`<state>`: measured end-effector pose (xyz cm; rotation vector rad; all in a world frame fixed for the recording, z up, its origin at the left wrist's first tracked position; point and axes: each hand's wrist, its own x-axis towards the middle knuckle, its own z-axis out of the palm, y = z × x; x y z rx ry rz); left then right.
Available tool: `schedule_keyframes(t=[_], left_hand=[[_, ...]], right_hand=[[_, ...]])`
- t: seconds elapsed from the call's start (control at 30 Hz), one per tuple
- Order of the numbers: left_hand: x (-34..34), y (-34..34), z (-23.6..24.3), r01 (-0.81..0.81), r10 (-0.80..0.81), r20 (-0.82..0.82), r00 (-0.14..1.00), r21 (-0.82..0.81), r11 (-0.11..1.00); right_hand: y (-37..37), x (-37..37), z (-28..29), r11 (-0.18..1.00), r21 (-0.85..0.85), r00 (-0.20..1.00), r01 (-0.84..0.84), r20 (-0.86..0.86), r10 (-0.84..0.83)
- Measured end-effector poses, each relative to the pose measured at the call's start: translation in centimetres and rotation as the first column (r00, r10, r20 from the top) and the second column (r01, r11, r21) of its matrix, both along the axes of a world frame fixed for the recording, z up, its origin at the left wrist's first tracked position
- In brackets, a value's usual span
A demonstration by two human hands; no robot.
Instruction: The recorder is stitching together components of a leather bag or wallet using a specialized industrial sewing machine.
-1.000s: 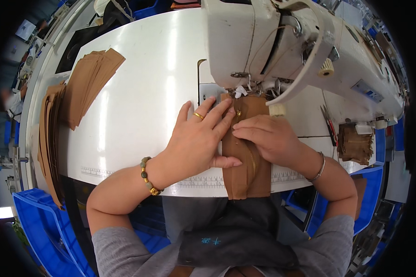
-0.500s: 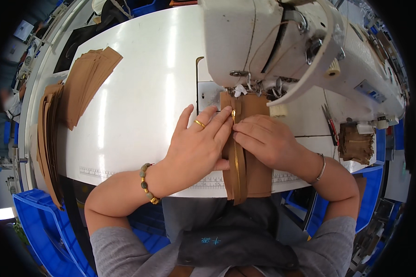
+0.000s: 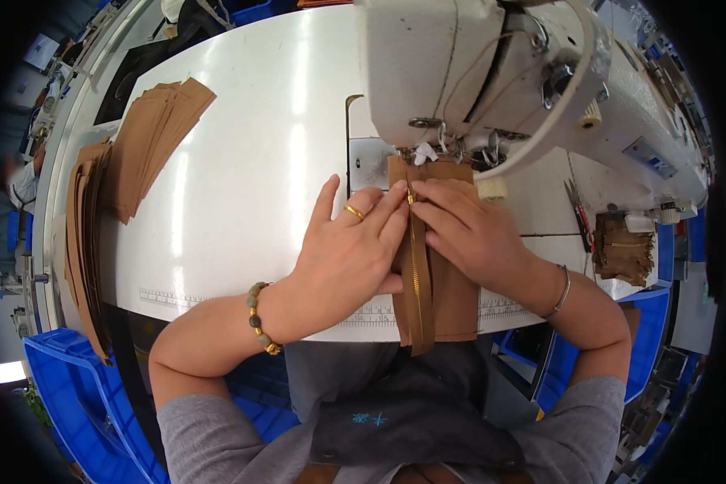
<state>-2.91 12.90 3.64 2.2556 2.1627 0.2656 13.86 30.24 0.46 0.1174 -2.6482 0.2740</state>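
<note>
A brown zipper (image 3: 416, 282) with gold teeth lies lengthwise on a brown fabric panel (image 3: 457, 302), its far end just short of the sewing machine's presser foot area. Its gold slider (image 3: 411, 196) sits between my two hands' fingertips. My left hand (image 3: 347, 242) rests on the zipper's left edge, fingers stretched out and thumb apart. From the other side my right hand (image 3: 472, 230) lies over the panel with fingers extended, their tips touching the zipper by the slider. The sewing machine (image 3: 427, 73) hides the panel's far edge.
Stacked brown fabric pieces (image 3: 157, 141) lie at the table's left, with another pile (image 3: 85, 234) over its edge. Red-handled scissors (image 3: 578, 214) and small brown pieces (image 3: 623, 254) are at the right. Blue bins (image 3: 81, 395) flank the white table (image 3: 250, 145).
My right hand's fingers have straightened from a bent, pinching pose and moved slightly farther up beside the slider. My left hand stays almost in place on the zipper.
</note>
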Motion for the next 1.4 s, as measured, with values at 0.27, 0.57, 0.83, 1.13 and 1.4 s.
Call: schedule_keyframes(t=[0.27, 0.57, 0.83, 1.13, 1.4], left_hand=[[-0.5, 0.0, -0.6, -0.03, 0.029, 0.042, 0.999, 0.023, 0.999], [-1.3, 1.0, -1.2, -0.048, 0.05, -0.022, 0.998, 0.099, 0.994], [-0.6, 0.4, -1.1, -0.01, 0.012, -0.03, 0.999, 0.059, 0.998], [-0.2, 0.0, -0.5, 0.014, -0.011, -0.072, 0.997, 0.049, 0.999], [-0.3, 0.3, -0.8, -0.029, 0.03, -0.017, 0.999, 0.059, 0.998]], right_hand=[[-0.2, 0.0, 0.4, 0.996, 0.058, 0.992, 0.074, 0.094, -0.079], [-0.3, -0.3, 0.5, 0.991, 0.061, 0.984, 0.119, 0.127, -0.126], [-0.9, 0.1, 0.8, 0.992, 0.072, 0.98, 0.102, 0.164, -0.113], [-1.4, 0.5, 1.1, 0.991, 0.081, 0.971, 0.11, 0.205, -0.124], [-1.4, 0.3, 1.2, 0.991, 0.07, 0.964, 0.115, 0.231, -0.129]])
